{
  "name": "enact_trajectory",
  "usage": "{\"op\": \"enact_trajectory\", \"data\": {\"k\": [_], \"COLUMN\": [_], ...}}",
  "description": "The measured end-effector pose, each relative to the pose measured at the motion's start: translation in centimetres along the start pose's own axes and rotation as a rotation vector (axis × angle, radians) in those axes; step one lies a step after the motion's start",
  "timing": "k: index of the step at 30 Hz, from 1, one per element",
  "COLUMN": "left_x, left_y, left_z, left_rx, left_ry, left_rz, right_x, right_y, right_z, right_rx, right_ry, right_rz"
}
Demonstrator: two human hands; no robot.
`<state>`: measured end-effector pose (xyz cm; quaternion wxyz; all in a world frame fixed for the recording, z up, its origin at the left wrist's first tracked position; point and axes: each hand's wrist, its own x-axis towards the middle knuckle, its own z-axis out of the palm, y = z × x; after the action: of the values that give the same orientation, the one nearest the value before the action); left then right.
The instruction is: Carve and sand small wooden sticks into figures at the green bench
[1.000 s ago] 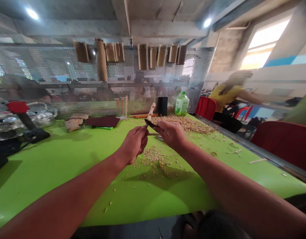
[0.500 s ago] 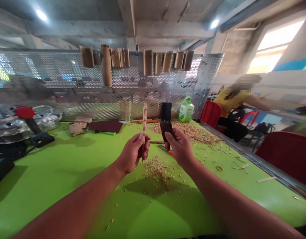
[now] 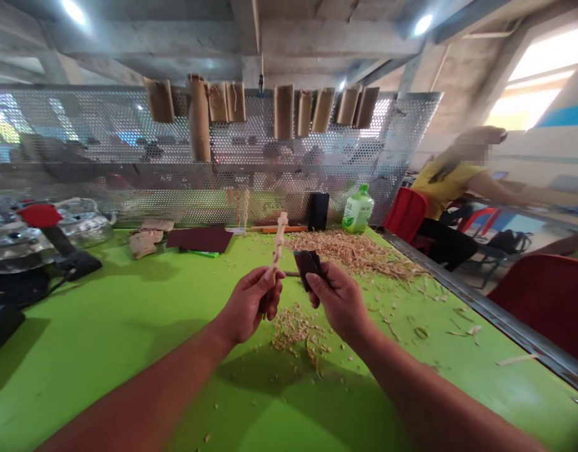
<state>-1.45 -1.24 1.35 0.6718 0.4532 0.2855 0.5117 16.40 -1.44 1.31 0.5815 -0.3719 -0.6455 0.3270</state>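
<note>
My left hand [image 3: 253, 302] is closed around the lower part of a pale carved wooden stick [image 3: 279, 238], which has notches along it and stands nearly upright, its top leaning slightly right. In my right hand [image 3: 338, 295] is a dark folded piece of sandpaper [image 3: 306, 267], pinched between thumb and fingers. The sandpaper is apart from the stick, to its right. A thin brownish rod [image 3: 292, 274] shows between the two hands; its ends are hidden. Below them, a small heap of wood chips [image 3: 295, 329] lies on the green tabletop [image 3: 142, 370].
Wood shavings [image 3: 359, 248] spread behind my right hand, near a green-capped bottle [image 3: 358, 210] and a black upright box [image 3: 319, 211]. A dark brown sheet [image 3: 199, 238] lies at the back left. Metal kettles [image 3: 86, 223] stand far left. A person in yellow [image 3: 446, 182] sits at right.
The stick has gone from upright to a slight rightward lean, its top lower and its notched profile showing. The sandpaper has shifted a little left and down. The view has moved slightly.
</note>
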Motion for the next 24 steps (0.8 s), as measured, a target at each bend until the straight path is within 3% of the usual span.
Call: {"op": "enact_trajectory", "data": {"k": [13,24], "left_x": [-0.5,-0.8], "left_y": [-1.9,-1.5], "left_z": [0.7,1.0], "left_rx": [0.075,0.196], "left_ry": [-0.119,-0.068], "left_rz": [-0.049,-0.114], "right_x": [0.7,1.2], "right_y": [-0.2,0.1], "right_z": [-1.2,-1.5], "right_rx": [-0.351,-0.428], "right_ry": [0.049,0.088], "right_rz": [-0.202,-0.219]}}
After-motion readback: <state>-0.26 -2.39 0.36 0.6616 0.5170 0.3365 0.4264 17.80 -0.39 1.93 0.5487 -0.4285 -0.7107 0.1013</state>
